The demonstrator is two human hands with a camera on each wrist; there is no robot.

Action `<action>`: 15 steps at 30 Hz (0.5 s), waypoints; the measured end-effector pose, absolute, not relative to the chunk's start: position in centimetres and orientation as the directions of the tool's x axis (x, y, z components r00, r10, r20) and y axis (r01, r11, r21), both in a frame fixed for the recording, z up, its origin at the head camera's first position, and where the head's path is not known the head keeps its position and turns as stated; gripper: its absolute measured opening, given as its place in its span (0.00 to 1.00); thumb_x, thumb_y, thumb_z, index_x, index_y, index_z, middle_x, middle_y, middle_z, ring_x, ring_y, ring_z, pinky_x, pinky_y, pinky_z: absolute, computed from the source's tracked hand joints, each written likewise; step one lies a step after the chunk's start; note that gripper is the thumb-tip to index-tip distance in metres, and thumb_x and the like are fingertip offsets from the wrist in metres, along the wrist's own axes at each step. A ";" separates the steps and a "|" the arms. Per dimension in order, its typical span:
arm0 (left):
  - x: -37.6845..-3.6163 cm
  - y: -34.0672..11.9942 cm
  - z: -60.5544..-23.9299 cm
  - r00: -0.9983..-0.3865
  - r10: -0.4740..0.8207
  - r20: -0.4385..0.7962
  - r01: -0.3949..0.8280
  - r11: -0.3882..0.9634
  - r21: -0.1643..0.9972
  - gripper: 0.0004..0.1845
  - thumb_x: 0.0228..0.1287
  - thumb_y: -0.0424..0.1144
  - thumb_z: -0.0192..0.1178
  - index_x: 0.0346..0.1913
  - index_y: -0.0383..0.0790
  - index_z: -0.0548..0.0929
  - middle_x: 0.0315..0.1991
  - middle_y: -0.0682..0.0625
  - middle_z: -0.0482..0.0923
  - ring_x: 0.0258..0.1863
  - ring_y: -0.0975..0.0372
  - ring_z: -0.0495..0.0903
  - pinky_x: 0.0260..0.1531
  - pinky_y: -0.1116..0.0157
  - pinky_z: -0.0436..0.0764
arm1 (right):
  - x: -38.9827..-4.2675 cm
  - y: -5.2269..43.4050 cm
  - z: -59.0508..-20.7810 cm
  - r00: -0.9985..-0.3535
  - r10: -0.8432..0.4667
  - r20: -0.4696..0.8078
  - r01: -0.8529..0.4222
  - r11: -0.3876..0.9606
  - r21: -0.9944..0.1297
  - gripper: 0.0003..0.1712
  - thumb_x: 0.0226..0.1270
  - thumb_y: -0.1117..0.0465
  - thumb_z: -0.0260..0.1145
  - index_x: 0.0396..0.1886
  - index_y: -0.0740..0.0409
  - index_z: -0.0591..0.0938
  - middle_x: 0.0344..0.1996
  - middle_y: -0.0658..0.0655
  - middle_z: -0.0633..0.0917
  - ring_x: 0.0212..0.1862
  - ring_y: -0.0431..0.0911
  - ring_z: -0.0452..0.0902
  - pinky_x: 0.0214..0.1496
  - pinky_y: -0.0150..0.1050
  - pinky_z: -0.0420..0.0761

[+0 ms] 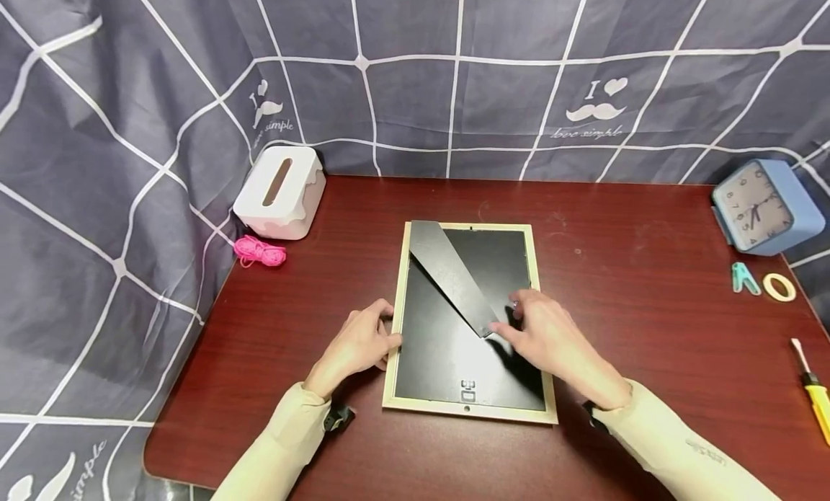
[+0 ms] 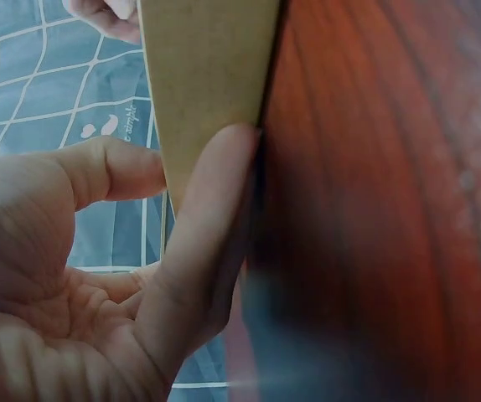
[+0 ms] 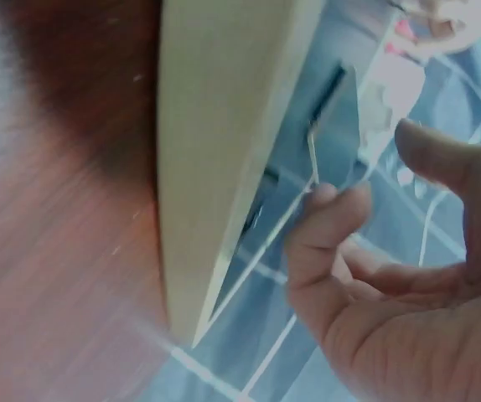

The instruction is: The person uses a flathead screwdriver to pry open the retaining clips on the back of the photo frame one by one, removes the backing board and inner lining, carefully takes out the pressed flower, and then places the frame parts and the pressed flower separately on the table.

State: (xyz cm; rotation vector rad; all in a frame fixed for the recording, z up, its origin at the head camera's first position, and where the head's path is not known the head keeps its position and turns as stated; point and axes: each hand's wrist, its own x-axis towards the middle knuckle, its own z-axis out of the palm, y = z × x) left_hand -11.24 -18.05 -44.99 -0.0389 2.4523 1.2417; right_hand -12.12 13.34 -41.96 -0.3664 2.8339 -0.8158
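A pale wooden picture frame (image 1: 397,357) lies face down in the middle of the dark red table (image 1: 648,328), its black backing (image 1: 447,357) up. A black stand leg (image 1: 450,274) slants across the backing. My left hand (image 1: 387,328) rests against the frame's left edge, and the left wrist view shows a finger (image 2: 207,218) lying along the frame's side (image 2: 203,75). My right hand (image 1: 506,315) hovers over the backing at the leg's lower tip. In the right wrist view a bent finger (image 3: 333,209) touches near the leg (image 3: 341,126), with the thumb held apart beside the frame (image 3: 215,151).
A white tissue box (image 1: 280,191) and a pink cord (image 1: 259,251) sit at the back left. At the right are a blue clock (image 1: 765,205), teal snips (image 1: 743,277), a yellow tape ring (image 1: 779,287) and a yellow screwdriver (image 1: 813,393). Checked grey cloth surrounds the table.
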 end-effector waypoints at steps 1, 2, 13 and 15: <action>-11.3 -18.1 -45.0 -0.922 0.150 -0.357 -0.202 0.602 0.772 0.19 0.67 0.28 0.68 0.59 0.34 0.81 0.26 0.44 0.82 0.17 0.60 0.88 0.20 0.62 0.92 | -12.3 12.8 -42.2 -0.948 -0.304 -0.097 -0.214 0.829 -0.517 0.30 0.69 0.49 0.79 0.54 0.71 0.83 0.40 0.63 0.88 0.39 0.53 0.84 0.44 0.55 0.88; -11.3 -18.1 -45.1 -0.920 0.152 -0.360 -0.205 0.597 0.776 0.19 0.67 0.28 0.67 0.60 0.33 0.81 0.27 0.44 0.82 0.18 0.60 0.88 0.20 0.62 0.92 | -12.4 12.4 -42.6 -0.942 -0.322 -0.097 -0.234 0.835 -0.498 0.29 0.68 0.48 0.80 0.51 0.70 0.84 0.39 0.62 0.87 0.38 0.53 0.84 0.44 0.56 0.88; -11.5 -19.5 -45.6 -0.875 0.240 -0.421 -0.287 0.443 0.849 0.25 0.70 0.29 0.68 0.66 0.28 0.75 0.27 0.43 0.83 0.22 0.59 0.88 0.26 0.57 0.95 | -14.4 11.3 -47.3 -0.945 -0.302 -0.123 -0.240 0.899 -0.366 0.31 0.58 0.36 0.82 0.28 0.57 0.80 0.27 0.56 0.83 0.25 0.51 0.78 0.24 0.49 0.80; -11.6 -19.7 -45.7 -0.871 0.250 -0.423 -0.289 0.435 0.853 0.25 0.71 0.30 0.69 0.67 0.28 0.75 0.28 0.43 0.83 0.23 0.59 0.88 0.27 0.57 0.95 | -14.4 10.8 -46.5 -0.950 -0.279 -0.140 -0.211 0.904 -0.371 0.28 0.55 0.40 0.82 0.25 0.56 0.79 0.24 0.56 0.83 0.23 0.51 0.78 0.23 0.49 0.80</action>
